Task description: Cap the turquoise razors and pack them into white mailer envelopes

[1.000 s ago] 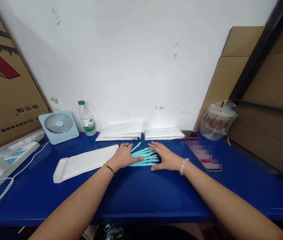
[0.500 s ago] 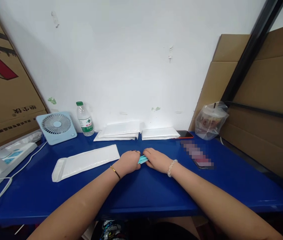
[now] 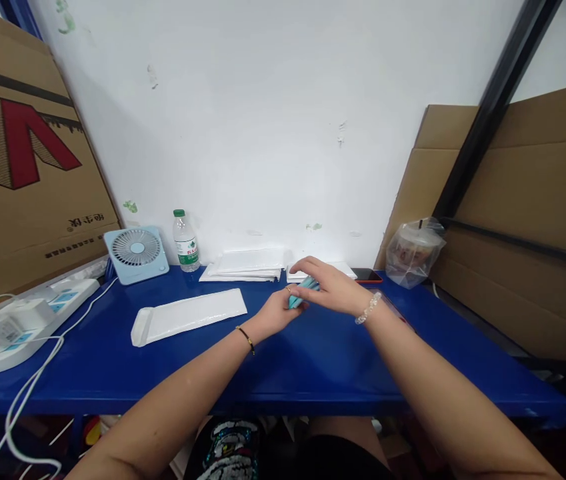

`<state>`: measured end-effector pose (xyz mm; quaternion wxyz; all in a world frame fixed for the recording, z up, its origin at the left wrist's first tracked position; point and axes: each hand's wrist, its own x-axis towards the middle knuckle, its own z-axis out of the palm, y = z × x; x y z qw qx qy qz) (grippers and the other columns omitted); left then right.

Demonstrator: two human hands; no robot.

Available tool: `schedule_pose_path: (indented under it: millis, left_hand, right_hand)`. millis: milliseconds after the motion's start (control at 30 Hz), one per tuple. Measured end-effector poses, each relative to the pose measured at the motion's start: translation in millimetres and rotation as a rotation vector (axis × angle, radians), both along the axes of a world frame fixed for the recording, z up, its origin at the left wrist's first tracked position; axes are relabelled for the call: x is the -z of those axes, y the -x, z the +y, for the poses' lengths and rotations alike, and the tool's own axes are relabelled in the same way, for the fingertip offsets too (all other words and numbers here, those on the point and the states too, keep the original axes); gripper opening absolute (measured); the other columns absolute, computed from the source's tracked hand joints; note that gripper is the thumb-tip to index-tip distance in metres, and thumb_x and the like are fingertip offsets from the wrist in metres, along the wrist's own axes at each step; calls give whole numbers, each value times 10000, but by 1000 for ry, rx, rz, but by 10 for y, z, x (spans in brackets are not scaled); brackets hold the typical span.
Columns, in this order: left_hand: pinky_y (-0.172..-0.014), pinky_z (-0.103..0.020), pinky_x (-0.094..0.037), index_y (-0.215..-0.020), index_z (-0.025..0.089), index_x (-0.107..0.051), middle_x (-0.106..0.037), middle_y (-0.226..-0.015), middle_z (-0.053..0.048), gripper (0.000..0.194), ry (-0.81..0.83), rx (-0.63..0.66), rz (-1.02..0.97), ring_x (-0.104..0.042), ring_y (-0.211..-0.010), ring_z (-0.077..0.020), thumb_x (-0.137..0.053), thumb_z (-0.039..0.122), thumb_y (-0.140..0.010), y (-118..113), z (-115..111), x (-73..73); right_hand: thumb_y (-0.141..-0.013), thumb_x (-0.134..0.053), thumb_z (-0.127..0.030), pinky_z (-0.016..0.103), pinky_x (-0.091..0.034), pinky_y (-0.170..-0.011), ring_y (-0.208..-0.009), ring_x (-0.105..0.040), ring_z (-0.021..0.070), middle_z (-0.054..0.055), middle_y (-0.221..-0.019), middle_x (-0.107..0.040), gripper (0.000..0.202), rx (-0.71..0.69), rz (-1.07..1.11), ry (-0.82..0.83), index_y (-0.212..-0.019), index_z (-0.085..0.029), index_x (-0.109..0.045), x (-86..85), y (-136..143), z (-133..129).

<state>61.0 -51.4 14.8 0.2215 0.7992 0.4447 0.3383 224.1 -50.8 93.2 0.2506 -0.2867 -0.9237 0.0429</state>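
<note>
A light-blue bundle (image 3: 307, 291) with a layered look is held just above the blue table; its kind does not show clearly. My left hand (image 3: 283, 311) is closed on its lower left end. From the upper right, my right hand (image 3: 330, 287) grips it too, thumb against its near side and forefinger raised over it. The palm hides part of the bundle. Left of my hands lies a white padded envelope (image 3: 190, 315), its flap end to the left. Behind them is a stack of white envelopes (image 3: 243, 267), and a second white stack (image 3: 347, 269) is partly covered by my right hand.
On the left stand a light-blue fan (image 3: 137, 257), a water bottle (image 3: 186, 243) and a white power strip (image 3: 37, 320) with cables. Toward the right are a phone (image 3: 367, 275), a bagged drink cup (image 3: 415, 252) and a cardboard sheet (image 3: 527, 233). My right forearm partly covers another flat item.
Both hands have risen slightly with the light-blue bundle, which is now tilted. My right hand's fingers have lifted and spread over it. The camera view has shifted left.
</note>
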Motion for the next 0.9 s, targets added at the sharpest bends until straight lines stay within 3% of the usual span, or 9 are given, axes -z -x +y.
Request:
schedule_pose_path:
  millis: [100,233,367,467,533,600,700,767,900]
  left_hand:
    - [-553,-239,-413,-742,146,-522,-551,-612,1,139,143,9,-135,-524,-585,-133,-522,280,-775,-122,-72,105]
    - [-534,-228,-390,-739,156,-503,-523,-606,18,158,224,21,-217,-491,-571,-115,-539,305,-777,-122,-172,260]
    - [-489,-213,-352,-809,173,-469,-444,-559,59,235,297,14,-408,-414,-498,-80,-551,392,-782,-99,-309,216]
    - [-421,-196,-266,-686,180,-413,-291,-457,105,269,625,190,-510,-273,-396,-39,-626,341,-713,-180,-480,137]
    - [-413,-188,-235,-635,180,-392,-244,-431,118,301,865,352,-465,-226,-386,-26,-668,297,-661,-249,-608,103]
    - [-432,-193,-281,-641,174,-425,-297,-435,109,290,932,438,-415,-286,-399,-34,-683,306,-647,-274,-702,76]
    - [-622,-260,-438,-840,160,-551,-567,-681,21,355,652,449,-320,-531,-626,-106,-745,326,-593,-109,-684,15]
    - [-784,-296,-445,-1003,161,-577,-620,-955,-52,532,400,310,-177,-572,-867,-178,-778,354,-550,188,-544,-49]
    - [-893,-312,-400,-964,135,-619,-633,-1059,-96,494,62,-403,25,-554,-1006,-248,-760,388,-564,1093,-123,-183]
  right_hand:
    - [-922,-355,-309,293,-425,-797,-901,-557,172,71,-995,-596,265,-34,87,43,-1008,-186,-573,14,134,-140]
    - [-928,-337,-340,330,-437,-827,-912,-579,185,64,-963,-628,295,-69,210,250,-1012,-204,-586,248,178,-193]
    - [-813,-553,-436,390,-384,-963,-1167,-469,223,99,-1280,-483,529,-133,696,538,-1283,-261,-385,486,69,-216]
    - [-658,-724,-405,430,-396,-957,-1133,-504,251,106,-1281,-483,745,-214,809,832,-1297,-261,-368,665,77,-339]
    - [-650,-733,-387,429,-418,-936,-1089,-535,259,102,-1196,-555,533,-290,772,985,-1115,-209,-544,741,116,-464]
    - [-709,-688,-378,424,-421,-929,-1050,-556,255,99,-1058,-628,273,-315,780,1076,-869,-168,-619,753,130,-581]
    - [-792,-608,-365,406,-432,-893,-886,-612,211,47,-749,-656,213,-285,981,1062,-699,-178,-564,687,31,-654]
    - [-825,-568,-364,372,-468,-794,-641,-591,153,-22,-540,-551,222,-242,1134,996,-691,-194,-521,656,-103,-622]
    - [-811,-591,-362,259,-418,-512,-392,-343,70,-91,-448,-362,176,-51,1168,923,-792,-203,-519,793,-333,-500]
